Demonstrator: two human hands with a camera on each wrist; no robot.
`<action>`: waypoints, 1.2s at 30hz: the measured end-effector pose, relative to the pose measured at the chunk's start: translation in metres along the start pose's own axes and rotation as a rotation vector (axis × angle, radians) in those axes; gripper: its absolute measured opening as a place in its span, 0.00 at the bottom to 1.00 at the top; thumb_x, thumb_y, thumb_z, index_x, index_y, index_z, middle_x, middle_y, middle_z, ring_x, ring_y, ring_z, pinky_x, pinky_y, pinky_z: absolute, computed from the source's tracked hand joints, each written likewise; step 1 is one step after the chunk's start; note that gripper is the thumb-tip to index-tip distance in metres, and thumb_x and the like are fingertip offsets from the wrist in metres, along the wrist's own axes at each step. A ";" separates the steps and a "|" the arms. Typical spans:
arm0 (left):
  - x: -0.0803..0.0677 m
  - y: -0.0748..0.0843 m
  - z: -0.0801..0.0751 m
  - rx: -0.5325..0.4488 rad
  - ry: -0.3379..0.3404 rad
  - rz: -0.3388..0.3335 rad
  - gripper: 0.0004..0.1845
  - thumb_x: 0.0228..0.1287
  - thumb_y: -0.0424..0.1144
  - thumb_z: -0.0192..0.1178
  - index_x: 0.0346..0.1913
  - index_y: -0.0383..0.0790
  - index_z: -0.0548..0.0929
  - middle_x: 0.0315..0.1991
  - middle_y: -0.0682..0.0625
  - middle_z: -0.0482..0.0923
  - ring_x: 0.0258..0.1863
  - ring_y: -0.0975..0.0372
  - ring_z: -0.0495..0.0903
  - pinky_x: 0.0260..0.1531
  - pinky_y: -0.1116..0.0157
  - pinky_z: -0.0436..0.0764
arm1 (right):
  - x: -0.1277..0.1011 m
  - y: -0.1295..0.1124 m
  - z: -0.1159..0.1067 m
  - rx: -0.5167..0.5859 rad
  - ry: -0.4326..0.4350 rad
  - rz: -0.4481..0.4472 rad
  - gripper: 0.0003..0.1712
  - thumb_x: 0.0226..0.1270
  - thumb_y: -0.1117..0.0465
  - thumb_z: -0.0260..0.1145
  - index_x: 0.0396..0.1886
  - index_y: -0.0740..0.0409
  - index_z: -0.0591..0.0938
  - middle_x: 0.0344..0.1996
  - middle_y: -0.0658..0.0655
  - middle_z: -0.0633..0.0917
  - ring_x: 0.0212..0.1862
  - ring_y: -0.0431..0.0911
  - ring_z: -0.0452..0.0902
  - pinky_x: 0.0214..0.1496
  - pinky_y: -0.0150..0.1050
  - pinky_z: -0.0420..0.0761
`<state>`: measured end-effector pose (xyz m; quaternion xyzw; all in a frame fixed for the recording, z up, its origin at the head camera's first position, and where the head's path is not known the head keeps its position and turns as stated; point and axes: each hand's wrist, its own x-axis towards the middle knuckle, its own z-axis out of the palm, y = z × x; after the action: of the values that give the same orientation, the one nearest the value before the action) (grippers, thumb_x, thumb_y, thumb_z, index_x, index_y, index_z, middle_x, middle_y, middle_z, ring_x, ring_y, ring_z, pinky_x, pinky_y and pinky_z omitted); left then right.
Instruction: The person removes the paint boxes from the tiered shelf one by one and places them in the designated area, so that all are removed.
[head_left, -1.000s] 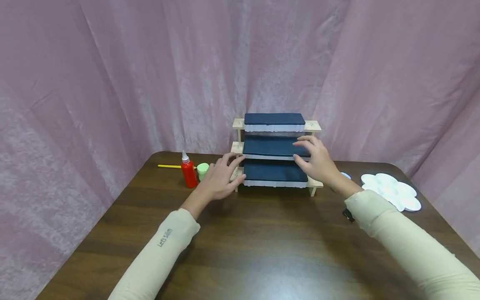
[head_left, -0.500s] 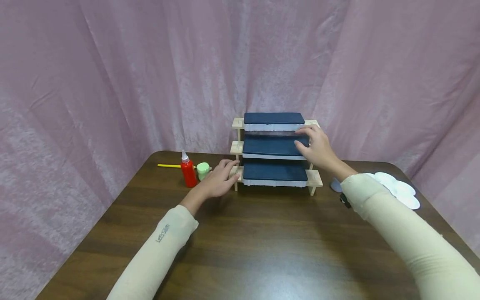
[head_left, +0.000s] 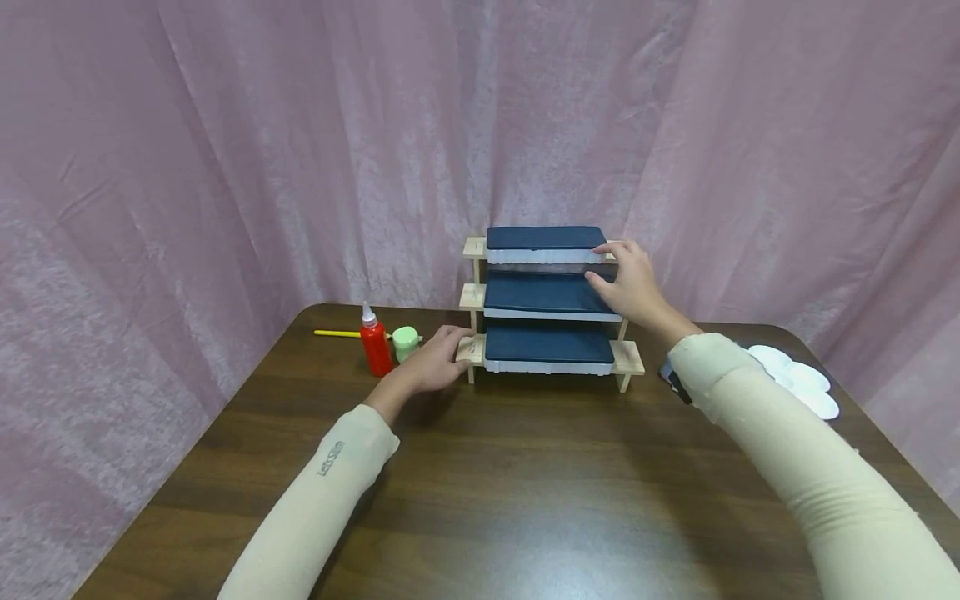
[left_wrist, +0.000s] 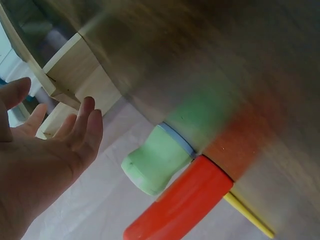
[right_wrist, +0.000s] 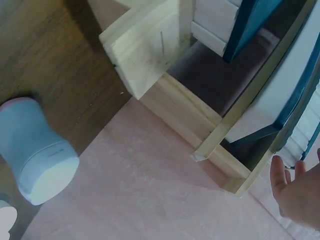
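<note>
A pale wooden three-step rack (head_left: 472,297) stands at the back of the table. Each step bears a white box with a dark blue top: upper (head_left: 545,238), middle (head_left: 547,292) and lower (head_left: 549,343). My left hand (head_left: 433,362) is at the left end of the lowest step, thumb and fingers apart; the left wrist view shows its palm and loosely bent fingers beside the wood. My right hand (head_left: 633,287) is raised at the rack's right side, fingertips by the right end of the upper box. Whether either hand touches anything is unclear.
Left of the rack are a red bottle (head_left: 377,348) with a white nozzle, a light green waisted container (head_left: 406,342) and a yellow stick (head_left: 336,333). To the right lie a white petal-shaped palette (head_left: 806,387) and a light blue waisted container (right_wrist: 37,150). A pink curtain (head_left: 300,150) hangs behind.
My right hand has risen from the middle box to the upper box's right end. The left hand has drawn back left and down to the lowest step's end. The rack looks unmoved.
</note>
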<state>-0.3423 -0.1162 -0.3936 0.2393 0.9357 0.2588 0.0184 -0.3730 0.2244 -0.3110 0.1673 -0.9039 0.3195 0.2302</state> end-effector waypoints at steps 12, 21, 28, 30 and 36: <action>0.004 -0.006 0.002 0.083 -0.025 -0.027 0.27 0.70 0.44 0.58 0.70 0.42 0.70 0.70 0.40 0.62 0.64 0.49 0.69 0.65 0.48 0.69 | 0.008 0.001 0.007 -0.040 -0.005 -0.020 0.32 0.67 0.62 0.67 0.68 0.71 0.71 0.60 0.71 0.68 0.61 0.65 0.60 0.59 0.58 0.59; 0.007 -0.004 0.001 0.085 -0.030 -0.047 0.30 0.68 0.45 0.61 0.68 0.35 0.71 0.68 0.40 0.65 0.63 0.50 0.70 0.65 0.52 0.70 | 0.011 0.001 0.005 -0.031 -0.008 0.025 0.29 0.67 0.63 0.66 0.65 0.69 0.73 0.57 0.72 0.70 0.61 0.64 0.60 0.60 0.58 0.58; 0.010 0.002 -0.001 0.147 -0.015 -0.117 0.32 0.66 0.48 0.62 0.68 0.35 0.70 0.67 0.42 0.68 0.61 0.51 0.72 0.63 0.53 0.72 | 0.016 0.005 0.002 -0.037 -0.057 0.105 0.23 0.68 0.61 0.64 0.61 0.63 0.73 0.66 0.71 0.64 0.66 0.66 0.53 0.64 0.62 0.58; 0.011 0.004 0.000 0.165 -0.008 -0.144 0.32 0.65 0.49 0.62 0.67 0.36 0.71 0.66 0.44 0.69 0.59 0.51 0.73 0.61 0.52 0.74 | 0.018 0.006 0.002 -0.040 -0.068 0.094 0.22 0.69 0.61 0.64 0.59 0.65 0.73 0.66 0.71 0.64 0.68 0.66 0.52 0.67 0.63 0.57; 0.013 0.007 0.001 0.174 -0.001 -0.184 0.31 0.63 0.48 0.64 0.66 0.38 0.73 0.64 0.45 0.71 0.57 0.53 0.74 0.59 0.52 0.75 | 0.024 0.009 0.004 -0.042 -0.044 0.040 0.22 0.68 0.59 0.67 0.53 0.70 0.73 0.66 0.72 0.68 0.70 0.66 0.57 0.70 0.60 0.55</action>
<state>-0.3507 -0.1042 -0.3894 0.1531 0.9725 0.1739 0.0217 -0.3987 0.2248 -0.3062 0.1513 -0.9184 0.3011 0.2073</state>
